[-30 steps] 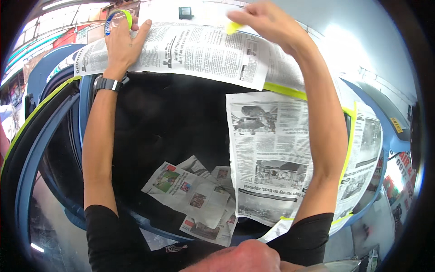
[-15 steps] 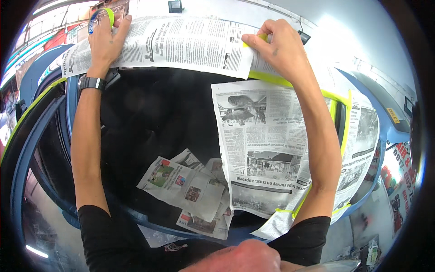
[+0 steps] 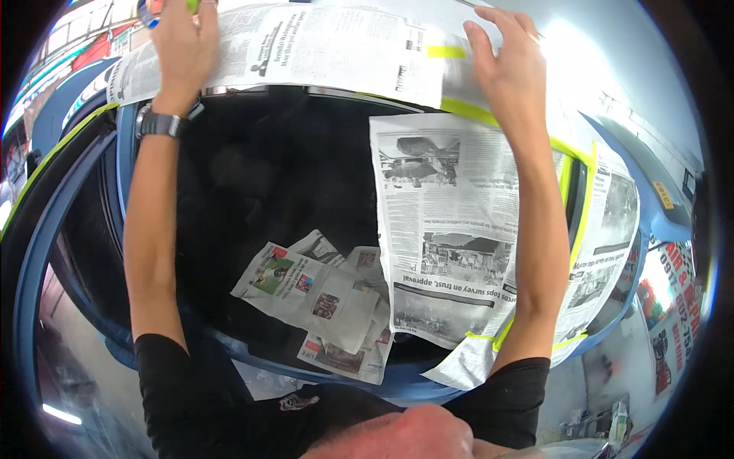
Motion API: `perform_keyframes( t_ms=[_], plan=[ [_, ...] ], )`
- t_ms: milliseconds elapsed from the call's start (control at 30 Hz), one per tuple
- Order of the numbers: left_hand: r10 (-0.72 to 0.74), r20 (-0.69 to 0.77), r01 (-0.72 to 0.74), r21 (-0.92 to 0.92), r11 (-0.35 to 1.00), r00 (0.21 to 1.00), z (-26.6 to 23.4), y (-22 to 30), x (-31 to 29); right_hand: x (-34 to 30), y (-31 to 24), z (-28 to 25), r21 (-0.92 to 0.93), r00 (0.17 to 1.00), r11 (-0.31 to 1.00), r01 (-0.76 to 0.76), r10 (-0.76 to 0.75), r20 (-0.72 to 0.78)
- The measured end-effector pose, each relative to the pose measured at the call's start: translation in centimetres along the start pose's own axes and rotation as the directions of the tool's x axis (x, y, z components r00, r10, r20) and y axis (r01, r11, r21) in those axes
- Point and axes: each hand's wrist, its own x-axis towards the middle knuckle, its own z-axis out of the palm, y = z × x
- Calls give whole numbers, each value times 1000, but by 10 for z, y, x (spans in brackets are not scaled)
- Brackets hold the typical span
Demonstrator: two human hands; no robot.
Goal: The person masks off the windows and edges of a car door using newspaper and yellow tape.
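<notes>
Thin matte newsprint strip [image 3: 336, 57] lies along the roof edge of a blue car [image 3: 665, 227], above the door opening [image 3: 267, 168], bending with the roof curve. Left hand [image 3: 186, 53] is on its left end, motion-blurred; tape roll [image 3: 145, 14], blue and yellow-green ring, is at those fingers, cut off by the frame top, so can't tell how tightly they close. Right hand [image 3: 511, 57]: thumb and fingers spread wide, over the strip's right end; can't tell if it touches paper. Short flat yellow-green tape tab [image 3: 446, 52] bridges the strip's right edge and the neighboring sheet [image 3: 461, 76]. Longer tape band [image 3: 468, 112] follows the opening's top edge there. Creased newspaper sheet [image 3: 451, 183] hangs over the opening's right part, ragged left edge, its right side hidden behind the right forearm. Loose folded pages [image 3: 329, 306] overlap near the opening's bottom edge. Interior is near-black, detail unreadable. Black wristwatch [image 3: 162, 122] on the left wrist. Far roof side washed out by glare.
</notes>
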Motion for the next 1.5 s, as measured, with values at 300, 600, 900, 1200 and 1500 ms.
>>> perform_keyframes(
  t_ms=[300,600,900,1200,1500],
  plan=[
    [44,529,341,-607,718,848,-115,179,-208,-163,-127,10,659,903,691,297,-428,42],
    [-301,948,920,22,391,105,-193,234,-365,-397,-158,32,649,801,639,-414,-84,593],
    [-247,960,880,0,475,133,-198,272,-383,-428,-146,1,635,781,535,-557,76,620],
    [-235,971,837,101,538,33,-211,311,-397,-477,-119,-20,657,730,372,-656,91,678],
    [-205,961,907,247,342,-185,-221,321,-386,-474,-97,-29,717,759,396,-574,-70,647]
  ],
)
